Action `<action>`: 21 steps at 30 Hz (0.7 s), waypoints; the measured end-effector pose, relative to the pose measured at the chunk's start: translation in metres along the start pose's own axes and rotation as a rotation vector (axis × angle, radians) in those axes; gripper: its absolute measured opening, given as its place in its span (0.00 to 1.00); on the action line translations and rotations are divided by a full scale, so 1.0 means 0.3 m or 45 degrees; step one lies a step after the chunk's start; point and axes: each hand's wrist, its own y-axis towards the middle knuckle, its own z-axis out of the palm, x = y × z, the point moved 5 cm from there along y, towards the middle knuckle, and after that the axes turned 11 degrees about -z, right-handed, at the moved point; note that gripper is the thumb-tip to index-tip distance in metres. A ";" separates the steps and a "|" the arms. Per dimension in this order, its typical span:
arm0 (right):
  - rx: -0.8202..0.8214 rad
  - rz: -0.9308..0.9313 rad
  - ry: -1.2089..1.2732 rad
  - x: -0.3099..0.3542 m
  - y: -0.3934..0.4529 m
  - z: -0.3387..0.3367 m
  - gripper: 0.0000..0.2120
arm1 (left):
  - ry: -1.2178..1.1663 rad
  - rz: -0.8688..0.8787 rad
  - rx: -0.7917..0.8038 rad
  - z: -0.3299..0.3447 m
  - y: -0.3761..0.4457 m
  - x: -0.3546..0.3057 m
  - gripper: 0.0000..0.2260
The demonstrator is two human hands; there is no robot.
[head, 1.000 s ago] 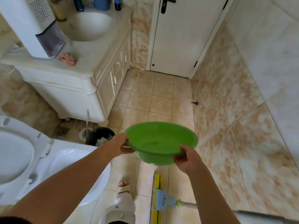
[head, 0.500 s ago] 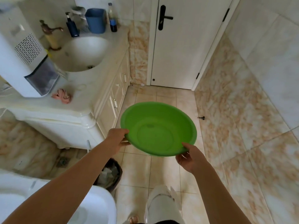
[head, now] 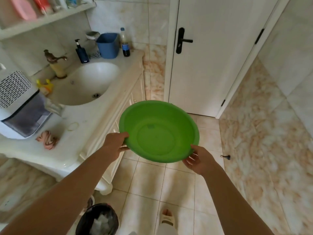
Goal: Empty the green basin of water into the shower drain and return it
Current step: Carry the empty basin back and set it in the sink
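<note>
My left hand [head: 115, 143] holds the near-left rim of the green basin [head: 158, 131], fingers curled over the edge with the thumb underneath; my right hand [head: 200, 161] pinches the near-right rim, thumb on top and fingers spread below. Both grips are closed on thin plastic lip only, not on the bowl's wall.

In the head view, the one view I have, the basin is carried in the air above the tiled floor [head: 177, 184], just right of the vanity surface [head: 79, 133] and in front of the white door [head: 211, 56]. It is tilted, its mouth turned toward me, and the inside looks dry; I see no pooled water, so I judge the emptying is done and the return leg is under way. The sink [head: 84, 85], a blue bin [head: 108, 45], a pump bottle [head: 81, 52] and a dark drink bottle [head: 125, 43] stand along the vanity. A black waste bin [head: 98, 219] sits on the floor by my left leg, and a sandalled foot [head: 166, 216] shows below.

The risks as I see them: a wet rim could slip out of these shallow grips. The floor may be wet, so a step in sandals could skid. Swinging left, the rim could clip the vanity edge, and the waste bin lies close enough to kick.
</note>
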 end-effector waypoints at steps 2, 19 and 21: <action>0.011 -0.023 -0.024 0.090 0.088 0.022 0.12 | -0.025 0.018 -0.021 0.047 0.035 -0.055 0.04; 0.023 -0.067 -0.165 0.514 0.620 0.269 0.09 | -0.026 0.032 -0.027 0.326 0.511 -0.471 0.05; -0.003 -0.094 -0.176 0.573 0.700 0.327 0.08 | -0.031 0.032 -0.005 0.369 0.612 -0.551 0.05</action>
